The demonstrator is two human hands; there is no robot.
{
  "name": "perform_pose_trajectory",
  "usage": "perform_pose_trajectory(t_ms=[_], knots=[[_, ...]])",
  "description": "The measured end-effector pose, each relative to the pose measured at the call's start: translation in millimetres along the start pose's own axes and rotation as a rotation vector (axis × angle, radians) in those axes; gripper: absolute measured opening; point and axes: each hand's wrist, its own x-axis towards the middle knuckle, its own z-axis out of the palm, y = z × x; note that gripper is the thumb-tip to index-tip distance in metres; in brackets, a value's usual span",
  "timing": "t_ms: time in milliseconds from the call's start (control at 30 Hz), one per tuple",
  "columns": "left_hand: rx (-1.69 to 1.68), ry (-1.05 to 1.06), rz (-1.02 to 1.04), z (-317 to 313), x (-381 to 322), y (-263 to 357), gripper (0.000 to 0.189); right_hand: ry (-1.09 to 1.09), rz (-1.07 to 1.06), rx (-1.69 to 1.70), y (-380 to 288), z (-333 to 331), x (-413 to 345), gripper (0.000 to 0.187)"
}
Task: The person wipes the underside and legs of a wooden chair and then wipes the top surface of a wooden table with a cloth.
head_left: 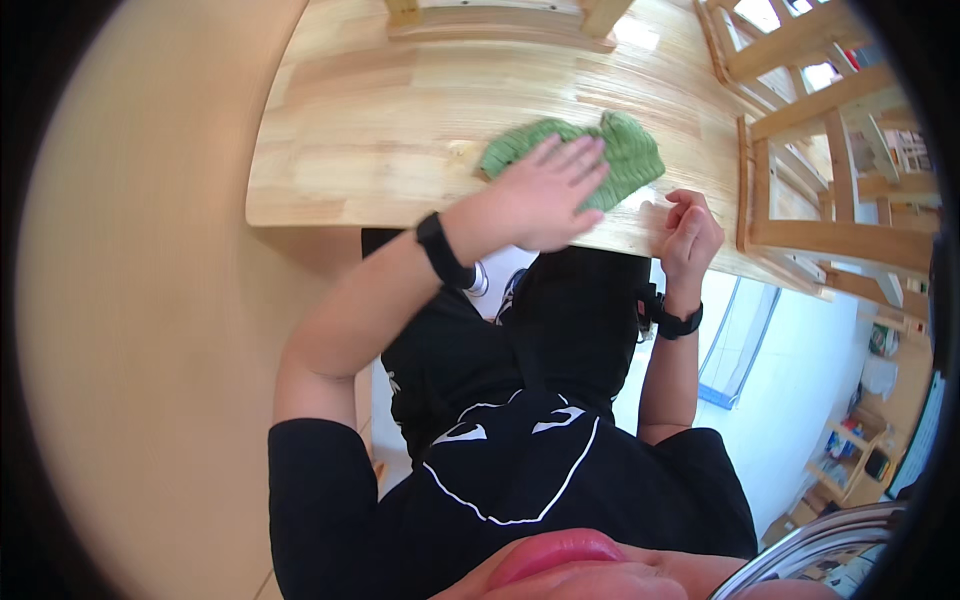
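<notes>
My left hand (551, 191) lies palm down on a crumpled green cloth (630, 157), its fingers extended and slightly apart. The cloth rests on a light wooden tabletop (337, 142), near the edge closest to my body, and spreads out on both sides of the fingers. To the right of the cloth, my right hand (691, 232) rests at the table edge with its fingers loosely curled; no object shows in it. A black band circles each wrist. The left hand looks slightly blurred, and its palm side is hidden.
Wooden chair frames (844, 165) stand on the table at the right, and part of another wooden frame (502, 26) sits at its far side. A beige surface (142, 300) fills the left. Shelves with various items (847, 450) are at the lower right. My legs are under the table edge.
</notes>
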Motion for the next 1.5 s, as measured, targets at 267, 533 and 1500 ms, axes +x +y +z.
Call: perform_pose_trajectory(t_ms=[267,533,1500], knots=[[0.464,0.015,-0.332,-23.6,-141.3,-218.5,0.055,0.007,-0.023,-0.007,-5.1,0.5,-0.1,0.056],[0.029,0.303,-0.926,5.7,-233.9,-228.7,0.072,0.009,-0.04,0.02,-0.1,-1.8,0.1,0.048],[-0.252,0.832,-0.222,4.0,-28.0,8.1,0.039,0.151,-0.108,-0.017,-4.1,-0.3,8.5,0.019]])
